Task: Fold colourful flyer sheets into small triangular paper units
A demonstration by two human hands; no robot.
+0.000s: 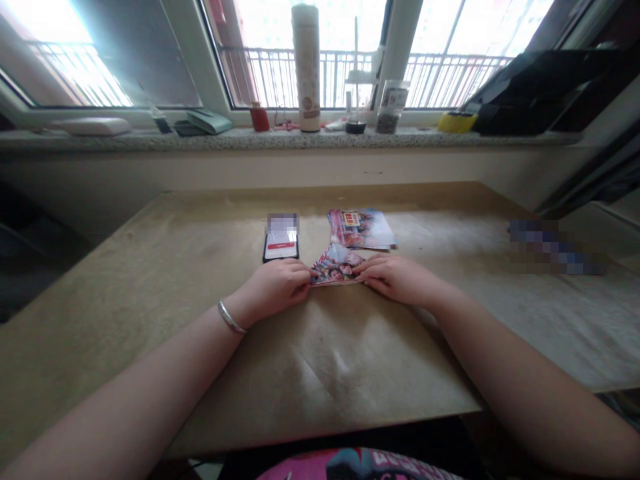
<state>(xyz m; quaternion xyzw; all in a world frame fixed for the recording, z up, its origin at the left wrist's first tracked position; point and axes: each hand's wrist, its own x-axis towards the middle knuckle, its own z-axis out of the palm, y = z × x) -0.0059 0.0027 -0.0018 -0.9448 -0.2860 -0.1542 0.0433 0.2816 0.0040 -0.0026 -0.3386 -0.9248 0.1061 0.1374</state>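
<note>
Between my two hands lies a colourful printed sheet of paper (334,268), its near edge looking folded. My left hand (280,288) pinches its left corner, with a silver bangle on that wrist. At the opposite side, my right hand (393,277) has the sheet's right edge between thumb and fingers. Just beyond it rests a small stack of printed flyers (367,229), pink and blue with a yellow price patch. A phone (281,245) with its screen lit lies flat beyond my left hand.
The tan table (210,247) reaches to the wall under a window. On the stone sill (200,140) stand a tall cylinder (306,70), a small red bottle (259,117), clear containers (389,110) and a yellow tape roll (457,122). A blurred dark item (555,247) lies at the right.
</note>
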